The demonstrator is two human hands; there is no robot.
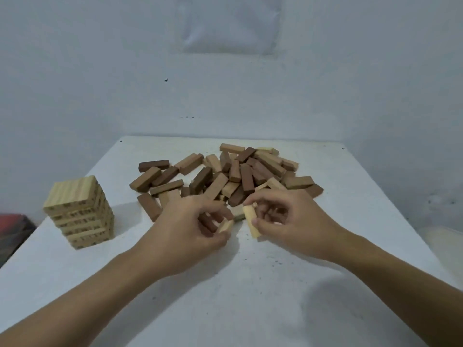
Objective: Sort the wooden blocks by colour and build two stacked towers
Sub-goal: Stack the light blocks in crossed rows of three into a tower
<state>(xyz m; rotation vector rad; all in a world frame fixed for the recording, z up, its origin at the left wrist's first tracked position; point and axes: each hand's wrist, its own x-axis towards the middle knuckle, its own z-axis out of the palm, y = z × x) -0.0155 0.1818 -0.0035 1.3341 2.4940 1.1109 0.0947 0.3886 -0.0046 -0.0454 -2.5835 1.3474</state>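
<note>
Pale tower (79, 211): middle left of the frame, several layers up, edges square. I judge both held blocks belong here.
Left hand (185, 229): lower centre, thumb and fingers pinching a pale block (226, 226) by its end.
Pile (225, 174): centre, brown and pale mixed, just above my hands.
Right hand (288, 221): right of centre, pinching a second pale block (251, 222) across its sides.
Doing it well: I'd carry one at a time and set it flat, crosswise to the top layer — no nudging the stack.

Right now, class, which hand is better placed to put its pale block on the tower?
Left. The left hand holds a pale block nearer the tower; the right hand would reach across.
</note>
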